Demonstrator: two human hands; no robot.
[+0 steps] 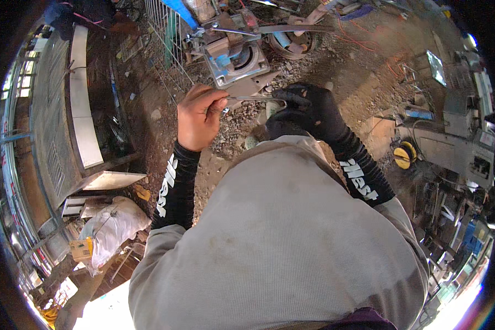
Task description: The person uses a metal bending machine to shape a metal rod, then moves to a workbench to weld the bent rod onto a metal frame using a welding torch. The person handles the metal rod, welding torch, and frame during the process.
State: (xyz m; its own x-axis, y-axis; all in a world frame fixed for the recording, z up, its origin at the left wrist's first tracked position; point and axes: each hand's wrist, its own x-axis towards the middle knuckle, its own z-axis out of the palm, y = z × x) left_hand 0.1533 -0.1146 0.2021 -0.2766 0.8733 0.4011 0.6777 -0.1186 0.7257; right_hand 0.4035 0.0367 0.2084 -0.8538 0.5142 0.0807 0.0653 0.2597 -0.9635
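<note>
A thin, shiny metal rod [253, 98] spans the gap between my two hands, lying roughly level, with a slight bend near its right end. My bare left hand [199, 119] is closed, pinching the rod's left end between thumb and fingers. On the right, my right hand [313, 113] wears a black glove and closes round the other end; the fingers partly hide it. Just beyond the rod stands a grey metal machine base [217, 70] with a round opening. A flat pointed metal plate [258, 82] lies on the ground under the rod.
A round metal wheel rim [308, 48] sits beyond my right hand. Wire mesh [167, 41] rises at the far left. Orange cable [363, 41] trails over the stony ground. A yellow reel [402, 156] lies at right, a white plastic sack [112, 225] at left.
</note>
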